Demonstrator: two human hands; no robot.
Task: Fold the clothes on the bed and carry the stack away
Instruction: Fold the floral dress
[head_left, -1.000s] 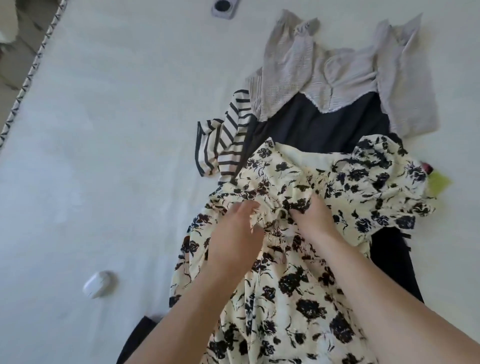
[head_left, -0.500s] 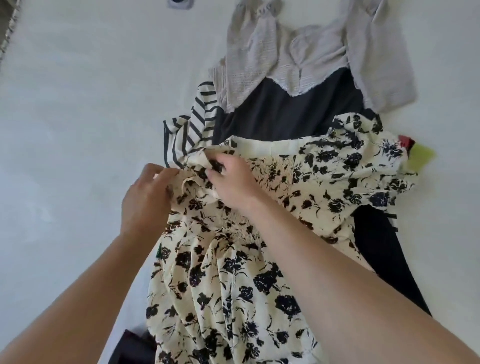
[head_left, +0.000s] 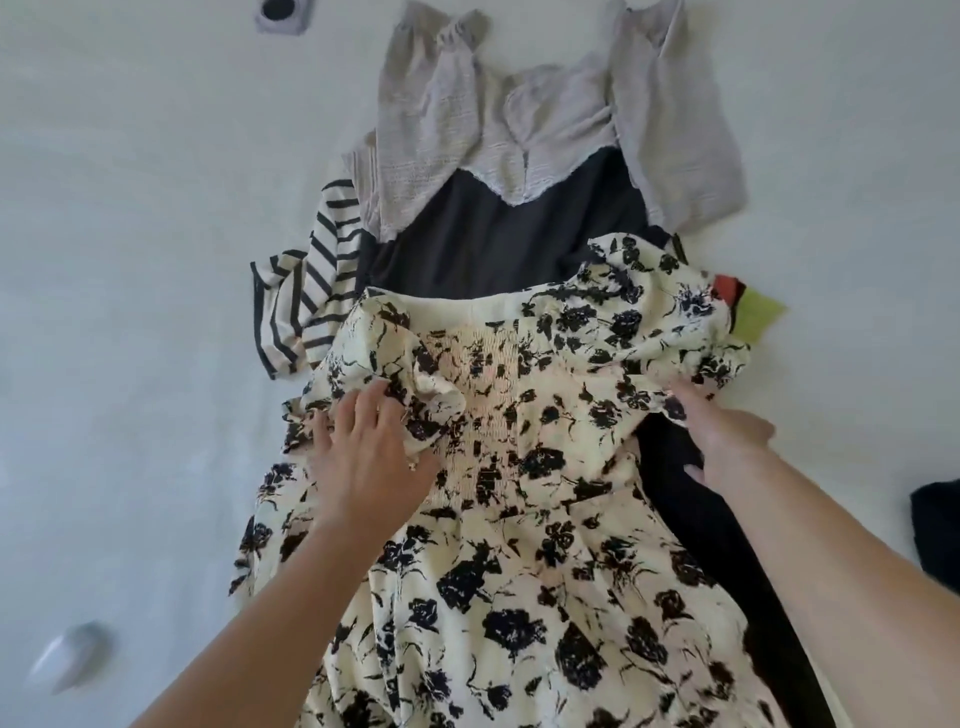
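White bed sheet (head_left: 130, 312) is slick, so with left hand (head_left: 371, 457) pressing flat and right hand (head_left: 722, 441) spread loosely at the edge, the floral dress (head_left: 519, 519) could drag the striped top (head_left: 306, 301) askew.

The floral dress (head_left: 545, 545) is running off the near edge. It is covering most of the black garment (head_left: 727, 545). A dark cloth (head_left: 935, 535) is being cut by the right edge. The white object (head_left: 67, 657) near left is looking blurred.

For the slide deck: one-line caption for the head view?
Both hands, left and right, spread a floral dress over piled clothes on the white bed.
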